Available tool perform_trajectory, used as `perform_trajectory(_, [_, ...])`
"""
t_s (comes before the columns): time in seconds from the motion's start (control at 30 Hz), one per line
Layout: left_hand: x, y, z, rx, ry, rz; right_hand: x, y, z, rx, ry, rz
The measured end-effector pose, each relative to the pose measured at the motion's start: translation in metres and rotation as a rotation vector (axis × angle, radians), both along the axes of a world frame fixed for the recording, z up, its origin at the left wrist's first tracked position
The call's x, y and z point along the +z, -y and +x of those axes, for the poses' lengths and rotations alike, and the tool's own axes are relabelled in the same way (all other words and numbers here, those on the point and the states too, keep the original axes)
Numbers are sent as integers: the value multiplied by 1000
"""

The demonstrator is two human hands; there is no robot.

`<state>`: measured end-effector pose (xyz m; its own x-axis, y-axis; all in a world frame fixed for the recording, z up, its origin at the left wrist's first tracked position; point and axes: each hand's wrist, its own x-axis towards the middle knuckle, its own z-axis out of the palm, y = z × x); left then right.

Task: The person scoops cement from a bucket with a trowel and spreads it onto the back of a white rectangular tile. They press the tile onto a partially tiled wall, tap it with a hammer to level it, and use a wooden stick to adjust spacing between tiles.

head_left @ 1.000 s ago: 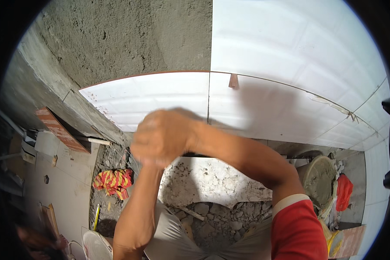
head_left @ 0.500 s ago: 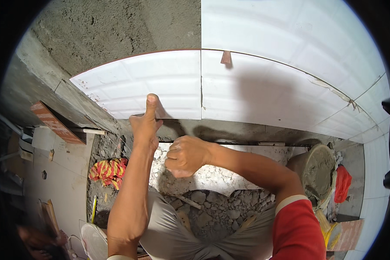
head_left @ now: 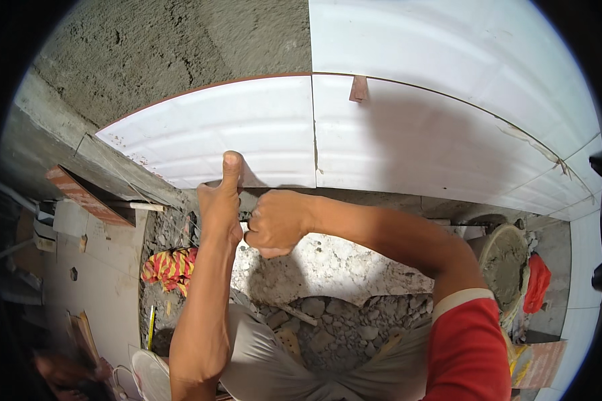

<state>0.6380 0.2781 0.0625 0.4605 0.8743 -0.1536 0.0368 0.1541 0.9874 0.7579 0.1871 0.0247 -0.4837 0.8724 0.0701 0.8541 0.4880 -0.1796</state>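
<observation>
My left hand [head_left: 219, 195] grips the lower edge of the white tile [head_left: 201, 130] at the left, its thumb upright on the face and fingers curled at the bottom edge. Just right of it and below that edge, my right hand [head_left: 271, 223] is closed in a fist, with anything inside hidden. The tile abuts another white tile [head_left: 394, 154] with a narrow seam between; a small reddish wedge [head_left: 358, 89] sits in the joint above that one. Rough grey mortar [head_left: 180, 43] covers the wall above the left tile. A dirty white slab [head_left: 341, 264] lies below my hands.
Rubble [head_left: 341, 327] lies between my legs. A bucket of mortar [head_left: 498, 267], red cloth [head_left: 535, 284] and yellow-red cloth [head_left: 160, 271] flank me. A leaning tile [head_left: 87, 194] and yellow tape measure [head_left: 152, 327] are at left. Another person's hand [head_left: 102, 367] shows at lower left.
My right hand has come down from in front of my left, uncovering it, and then risen slightly toward the tile's bottom edge. The left thumb is now seen on the tile.
</observation>
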Motion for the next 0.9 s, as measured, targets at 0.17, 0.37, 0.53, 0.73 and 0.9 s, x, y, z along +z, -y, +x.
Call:
perform_trajectory(0.17, [7, -10, -8, -185, -143, -68, 23, 11, -15, -153, -22, 213])
perform_trajectory(0.37, [8, -5, -7, -146, -153, -12, 31, 11, -12, 13, -41, 187])
perform_trajectory(0.53, [10, -5, -7, -135, -121, -54, 15, 2, -5, -18, -17, 97])
perform_trajectory(0.73, [3, -4, -5, -118, -84, -41, 21, 1, -14, -87, 70, 144])
perform_trajectory(0.9, [-11, -6, 4, 40, -3, 60, 28, 3, -18, 180, -33, -107])
